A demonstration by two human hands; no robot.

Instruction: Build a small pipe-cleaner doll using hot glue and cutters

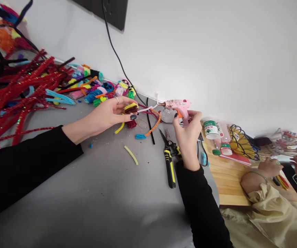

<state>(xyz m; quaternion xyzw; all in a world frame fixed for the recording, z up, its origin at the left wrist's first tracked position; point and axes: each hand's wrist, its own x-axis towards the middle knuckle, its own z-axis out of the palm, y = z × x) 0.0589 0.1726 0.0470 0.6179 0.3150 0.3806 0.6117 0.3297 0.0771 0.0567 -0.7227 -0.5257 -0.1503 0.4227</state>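
Observation:
My left hand (109, 113) pinches a small dark red and yellow pipe-cleaner piece (131, 108) above the grey table (99, 193). A white stem sticks out of that piece toward the right. My right hand (188, 132) grips a pink hot glue gun (177, 106), its nozzle pointing left at the stem's end. Both sleeves are black. Under the hands lie an orange pipe cleaner (154, 126), a blue bit (140, 136) and yellow offcuts (131, 154).
Black-and-yellow cutters (169, 158) lie by my right wrist. A heap of red glitter pipe cleaners (16, 93) fills the left; coloured ones (96, 90) line the wall. A black cable (117, 57) hangs down. At right, another person's hands (283, 168) work at a wooden table (228, 179) with bottles (211, 131).

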